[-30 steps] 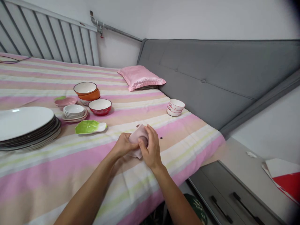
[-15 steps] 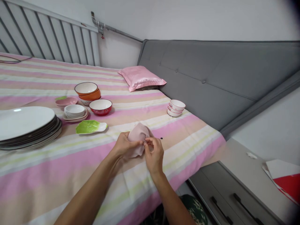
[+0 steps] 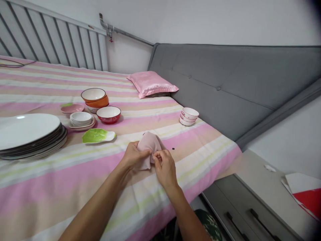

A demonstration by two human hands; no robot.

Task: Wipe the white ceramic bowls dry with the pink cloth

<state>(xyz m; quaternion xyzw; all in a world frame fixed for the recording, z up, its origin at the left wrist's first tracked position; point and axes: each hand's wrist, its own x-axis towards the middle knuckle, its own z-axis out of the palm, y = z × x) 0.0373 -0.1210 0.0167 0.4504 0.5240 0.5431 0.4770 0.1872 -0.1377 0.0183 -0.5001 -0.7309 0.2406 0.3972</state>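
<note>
Both of my hands are on a pale pink cloth just above the striped bedspread. My left hand grips its left side, thumb laid across the front. The fingers of my right hand are pinched together at the cloth's right front edge, close to my left thumb. Whether something lies inside the folds is hidden. A small black piece lies on the bedspread right of the cloth. The green leaf-shaped dish sits to the left of my hands.
Left on the bed stand stacked plates, small white dishes, pink dishes, orange bowls and a red bowl. Stacked white bowls are near the grey headboard, with a pink pillow behind. A drawer cabinet borders the bed.
The cloth's folds have shifted at the front, and the darker hollow seen between my fingers is now covered. Both hands stay in nearly the same place. The view has moved slightly.
</note>
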